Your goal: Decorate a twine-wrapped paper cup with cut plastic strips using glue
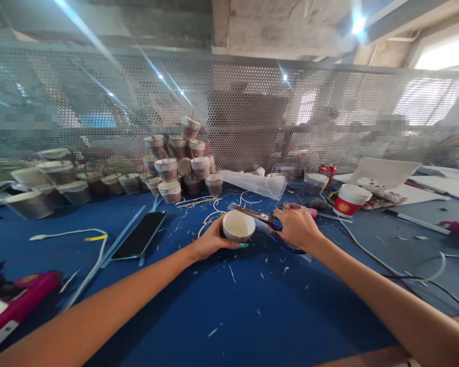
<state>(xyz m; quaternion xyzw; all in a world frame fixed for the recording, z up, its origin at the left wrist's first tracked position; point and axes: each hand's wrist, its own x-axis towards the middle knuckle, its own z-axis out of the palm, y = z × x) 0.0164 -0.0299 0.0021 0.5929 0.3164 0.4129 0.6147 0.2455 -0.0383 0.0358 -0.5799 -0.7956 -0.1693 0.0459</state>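
Observation:
My left hand (211, 239) is wrapped round a small white paper cup (238, 225) that rests on the blue table (229, 306), mouth tilted toward me. My right hand (296, 228) is closed on a pair of scissors (254, 214). The blades point left, lying just behind the cup's rim. White cord scraps (210, 214) lie around both hands.
A pile of finished small cups (179, 163) stands at the back, with more in a row (61, 183) to the left. A black phone (139, 235) lies left of my hand. A pink glue gun (15, 306) sits near left; a red paper cup (350, 200) stands right.

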